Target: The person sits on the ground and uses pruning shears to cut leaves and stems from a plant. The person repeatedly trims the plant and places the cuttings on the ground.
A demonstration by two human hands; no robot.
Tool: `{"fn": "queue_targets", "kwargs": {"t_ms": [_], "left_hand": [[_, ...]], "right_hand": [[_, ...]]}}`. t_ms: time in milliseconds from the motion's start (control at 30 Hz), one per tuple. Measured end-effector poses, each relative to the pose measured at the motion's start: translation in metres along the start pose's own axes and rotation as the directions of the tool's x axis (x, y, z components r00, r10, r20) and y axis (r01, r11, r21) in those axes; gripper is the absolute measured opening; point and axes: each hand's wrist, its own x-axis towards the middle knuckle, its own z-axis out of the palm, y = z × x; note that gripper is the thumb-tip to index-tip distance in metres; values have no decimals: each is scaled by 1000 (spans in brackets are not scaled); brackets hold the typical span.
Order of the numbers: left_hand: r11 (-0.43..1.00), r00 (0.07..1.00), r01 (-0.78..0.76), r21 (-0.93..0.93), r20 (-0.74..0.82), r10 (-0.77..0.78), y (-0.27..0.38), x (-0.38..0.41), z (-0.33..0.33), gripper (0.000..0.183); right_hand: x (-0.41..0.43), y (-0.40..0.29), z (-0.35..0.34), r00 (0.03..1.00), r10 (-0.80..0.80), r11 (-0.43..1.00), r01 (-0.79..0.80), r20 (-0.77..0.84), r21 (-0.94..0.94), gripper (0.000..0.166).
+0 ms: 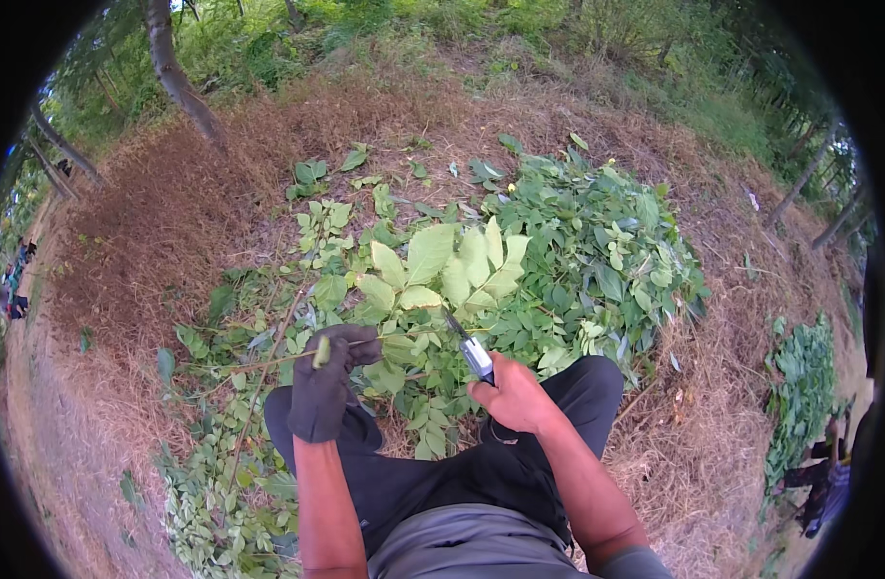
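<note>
My left hand (326,383), in a dark glove, grips a thin leafy stem (413,333) whose other end sticks out to the left. Broad pale-green leaves (431,257) spread from cut greenery just beyond it. My bare right hand (514,394) is closed around pruning shears (476,357) with a silver-coloured body. The dark blades point up and left, close to the stem and beneath the leaves. Whether the blades touch the stem I cannot tell. Both hands are above my lap, between my bent knees.
A large heap of cut leafy branches (594,246) lies ahead to the right. More leafy branches (218,492) lie at my left, with a long thin branch (265,383) across them. Dry brush (153,224) and a tree trunk (174,72) stand beyond. A person (826,478) is at the far right beside another green pile (804,383).
</note>
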Motion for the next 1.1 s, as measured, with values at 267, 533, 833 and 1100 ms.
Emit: {"fn": "queue_targets", "kwargs": {"t_ms": [267, 533, 833, 1100], "left_hand": [[999, 965, 40, -23, -258, -44, -11, 10, -12, 29], [1000, 973, -1, -17, -231, -3, -17, 12, -13, 24], [972, 992, -88, 219, 111, 64, -18, -5, -6, 24], [969, 998, 46, 241, 36, -57, -20, -7, 22, 19]], "right_hand": [[-5, -9, -3, 994, 94, 993, -90, -59, 72, 42], [-14, -29, -7, 993, -22, 1000, 20, 112, 21, 45], [-9, -34, -3, 988, -39, 956, 80, 146, -281, 62], [-8, -31, 1, 992, -12, 964, 45, 127, -262, 48]]}}
